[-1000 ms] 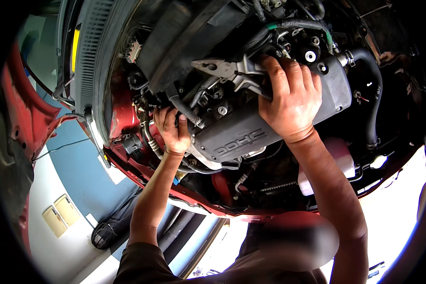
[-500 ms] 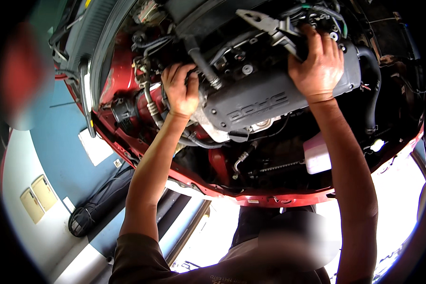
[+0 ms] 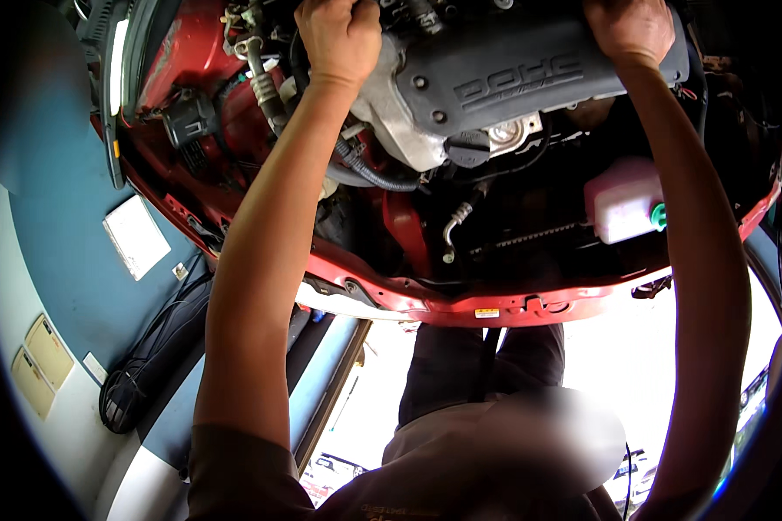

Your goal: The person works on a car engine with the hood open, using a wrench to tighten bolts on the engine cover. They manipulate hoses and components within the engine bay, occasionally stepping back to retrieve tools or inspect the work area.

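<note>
The engine cover stretches between the left hand — fingers bent, pinching what I can't tell — and the right hand at its right end, fingers' state cut from view.

Blue/wht wall L w/ 2 beige panels (bright glare lwr R).

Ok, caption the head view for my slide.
Left hand beside a dark engine cover, right hand over its end.

Car workshop or garage: exposed engine in red car; black cables by blue-and-white wall.
</note>
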A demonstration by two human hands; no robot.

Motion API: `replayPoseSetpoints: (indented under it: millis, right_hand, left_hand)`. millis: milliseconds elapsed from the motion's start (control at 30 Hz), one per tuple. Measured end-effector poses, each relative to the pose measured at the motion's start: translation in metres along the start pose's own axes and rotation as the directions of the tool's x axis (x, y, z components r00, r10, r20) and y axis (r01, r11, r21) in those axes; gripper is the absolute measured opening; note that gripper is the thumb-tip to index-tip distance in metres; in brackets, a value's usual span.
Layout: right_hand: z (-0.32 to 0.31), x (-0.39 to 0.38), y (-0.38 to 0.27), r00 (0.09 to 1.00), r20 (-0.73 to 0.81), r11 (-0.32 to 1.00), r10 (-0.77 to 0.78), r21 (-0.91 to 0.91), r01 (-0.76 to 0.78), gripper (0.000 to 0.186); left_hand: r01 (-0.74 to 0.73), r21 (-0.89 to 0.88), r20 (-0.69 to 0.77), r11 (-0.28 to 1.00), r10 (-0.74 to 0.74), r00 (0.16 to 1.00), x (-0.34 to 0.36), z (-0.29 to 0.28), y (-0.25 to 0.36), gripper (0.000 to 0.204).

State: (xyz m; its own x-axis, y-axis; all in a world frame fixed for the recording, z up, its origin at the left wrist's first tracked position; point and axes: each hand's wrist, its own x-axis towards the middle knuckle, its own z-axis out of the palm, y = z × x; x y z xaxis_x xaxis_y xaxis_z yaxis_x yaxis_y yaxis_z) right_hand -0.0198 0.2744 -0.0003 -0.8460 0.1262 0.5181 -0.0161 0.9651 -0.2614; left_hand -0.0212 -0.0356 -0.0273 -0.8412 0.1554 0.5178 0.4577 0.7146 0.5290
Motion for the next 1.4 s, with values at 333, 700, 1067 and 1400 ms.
replayPoseSetpoints:
  millis: [333,700,1067,1400]
  right_hand:
    - [0.000,-0.008,-0.005,0.999,-0.049,0.999,-0.019,-0.050,0.017,0.061]
    - [-0.003,-0.003,-0.011,0.996,0.065,0.997,0.059,-0.060,-0.055,0.063]
    - [0.006,-0.005,0.001,1.000,0.027,0.998,-0.010,-0.065,0.011,0.065]
    - [0.005,-0.005,0.002,0.999,0.004,0.998,-0.037,-0.053,0.037,0.060]
  left_hand:
    - [-0.053,0.186,-0.062,0.981,0.066,0.996,-0.010,-0.021,0.013,0.016]
    - [-0.040,0.256,-0.175,0.966,0.087,0.981,-0.011,0.001,-0.014,0.022]
    - [0.054,0.302,-0.182,0.952,0.002,0.983,-0.015,0.006,-0.011,0.026]
    - [0.084,0.374,-0.174,0.923,-0.019,0.984,-0.015,0.011,-0.003,0.026]
